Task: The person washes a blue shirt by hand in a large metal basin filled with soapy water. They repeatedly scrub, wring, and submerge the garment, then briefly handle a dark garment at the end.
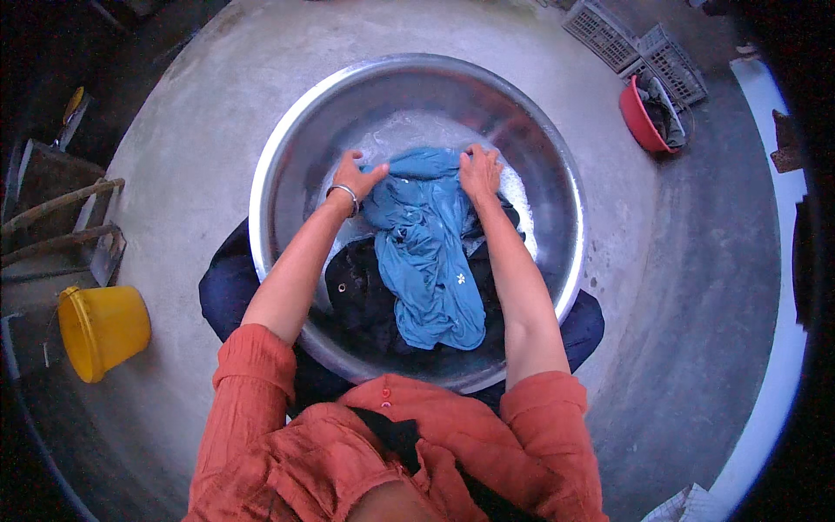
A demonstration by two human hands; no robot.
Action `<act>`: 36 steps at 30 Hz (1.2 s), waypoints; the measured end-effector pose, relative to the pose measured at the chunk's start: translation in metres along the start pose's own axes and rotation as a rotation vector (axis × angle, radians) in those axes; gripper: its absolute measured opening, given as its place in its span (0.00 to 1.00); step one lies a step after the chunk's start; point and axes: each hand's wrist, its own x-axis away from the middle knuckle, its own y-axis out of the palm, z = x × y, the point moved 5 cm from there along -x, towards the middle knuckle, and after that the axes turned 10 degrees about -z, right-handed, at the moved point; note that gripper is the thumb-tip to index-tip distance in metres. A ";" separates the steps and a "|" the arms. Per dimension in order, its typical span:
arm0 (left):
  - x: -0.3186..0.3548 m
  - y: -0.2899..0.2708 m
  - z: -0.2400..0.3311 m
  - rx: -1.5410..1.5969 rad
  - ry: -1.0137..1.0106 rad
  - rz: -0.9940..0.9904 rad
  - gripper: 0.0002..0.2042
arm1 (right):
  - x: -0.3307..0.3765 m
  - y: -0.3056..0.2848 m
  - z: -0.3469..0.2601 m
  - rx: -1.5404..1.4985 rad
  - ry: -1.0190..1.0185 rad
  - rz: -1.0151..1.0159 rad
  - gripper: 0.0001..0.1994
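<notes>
A wet blue garment (pixel 428 252) lies spread down the middle of a big round metal basin (pixel 287 148) holding soapy water. My left hand (pixel 355 175), with a metal bangle on the wrist, grips the garment's upper left edge. My right hand (pixel 480 170) clutches its upper right edge. Both hands are at the far end of the cloth, about level with each other. Dark clothes (pixel 364 291) lie in the basin under and beside the blue garment.
The basin stands on a grey concrete floor (pixel 678 287). A yellow bucket (pixel 103 329) lies at the left beside wooden tool handles (pixel 59 204). At the back right are a red bowl with cloth (pixel 644 117) and grey plastic crates (pixel 635 43).
</notes>
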 end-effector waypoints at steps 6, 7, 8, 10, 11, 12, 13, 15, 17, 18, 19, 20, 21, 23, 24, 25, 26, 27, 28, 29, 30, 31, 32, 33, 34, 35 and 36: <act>0.013 0.057 -0.001 0.528 -0.295 -0.330 0.39 | 0.045 0.038 -0.035 -0.197 -0.269 -0.197 0.17; 0.026 0.062 0.013 0.850 -0.406 -0.490 0.38 | 0.053 0.041 -0.054 -0.377 -0.374 -0.256 0.17; 0.020 0.059 -0.002 0.896 -0.444 -0.483 0.38 | 0.070 0.032 -0.085 -0.456 -0.436 -0.226 0.15; 0.017 0.055 -0.015 1.144 -0.420 -0.586 0.37 | 0.110 0.003 -0.132 -0.586 -0.526 -0.206 0.13; 0.014 0.058 -0.013 1.341 -0.325 -0.722 0.35 | 0.123 -0.008 -0.147 -0.635 -0.565 -0.211 0.13; 0.011 0.065 -0.010 1.530 -0.252 -0.887 0.34 | 0.129 -0.016 -0.155 -0.603 -0.655 -0.113 0.11; 0.004 0.067 -0.018 1.749 -0.037 -1.090 0.31 | 0.125 -0.015 -0.159 -0.568 -0.669 -0.051 0.11; 0.007 0.075 -0.003 1.685 -0.011 -0.995 0.27 | 0.098 -0.006 -0.137 -0.460 -0.644 0.088 0.11; 0.039 0.059 0.046 1.073 -0.323 -0.385 0.23 | 0.053 -0.006 -0.082 -0.485 -0.426 0.176 0.12; 0.038 0.059 0.053 1.022 -0.287 -0.435 0.23 | 0.030 -0.002 -0.060 -0.333 -0.363 0.120 0.12; 0.034 0.055 0.046 0.918 -0.281 -0.377 0.24 | 0.018 0.005 -0.037 -0.185 -0.293 0.058 0.13; 0.025 0.049 0.034 0.817 -0.272 -0.313 0.24 | 0.010 0.004 -0.016 -0.099 -0.201 0.041 0.15; 0.012 0.045 0.020 0.721 -0.263 -0.253 0.25 | 0.004 0.003 -0.003 -0.007 -0.110 0.023 0.17; -0.007 0.037 -0.019 0.757 -0.252 -0.301 0.29 | 0.014 -0.016 -0.010 0.096 -0.006 0.063 0.19; -0.007 0.040 -0.029 0.736 -0.351 -0.286 0.30 | 0.019 -0.021 -0.011 0.150 0.051 0.084 0.20; 0.004 0.044 -0.016 0.706 -0.450 -0.292 0.31 | 0.024 -0.014 -0.006 0.103 -0.014 0.009 0.20; 0.006 0.050 -0.015 0.743 -0.458 -0.328 0.32 | 0.028 -0.002 -0.011 0.050 -0.088 -0.065 0.20; 0.008 0.057 -0.015 0.780 -0.466 -0.366 0.33 | 0.033 0.012 -0.017 -0.004 -0.162 -0.137 0.20; 0.007 0.063 -0.011 0.818 -0.467 -0.406 0.34 | 0.037 0.028 -0.026 -0.187 -0.265 -0.111 0.18; 0.009 0.067 -0.004 0.865 -0.453 -0.460 0.36 | 0.042 0.041 -0.038 -0.368 -0.367 -0.084 0.16; 0.014 0.062 -0.003 0.910 -0.451 -0.492 0.38 | 0.057 0.038 -0.068 -0.449 -0.409 -0.175 0.14; 0.021 0.054 -0.003 0.954 -0.450 -0.518 0.41 | 0.079 0.023 -0.105 -0.534 -0.452 -0.268 0.12; 0.027 0.049 0.004 1.138 -0.431 -0.491 0.38 | 0.103 0.007 -0.132 -0.604 -0.538 -0.189 0.11; 0.015 0.050 0.001 1.478 -0.162 -0.878 0.34 | 0.121 -0.007 -0.155 -0.672 -0.635 -0.104 0.12; 0.022 0.043 0.020 1.707 0.059 -1.372 0.30 | 0.122 -0.009 -0.158 -0.668 -0.677 -0.036 0.11; 0.015 0.048 0.011 1.510 0.138 -1.142 0.27 | 0.124 -0.011 -0.160 -0.666 -0.720 0.031 0.11; 0.011 0.051 0.000 1.270 0.164 -0.924 0.25 | 0.124 -0.011 -0.160 -0.666 -0.765 0.096 0.10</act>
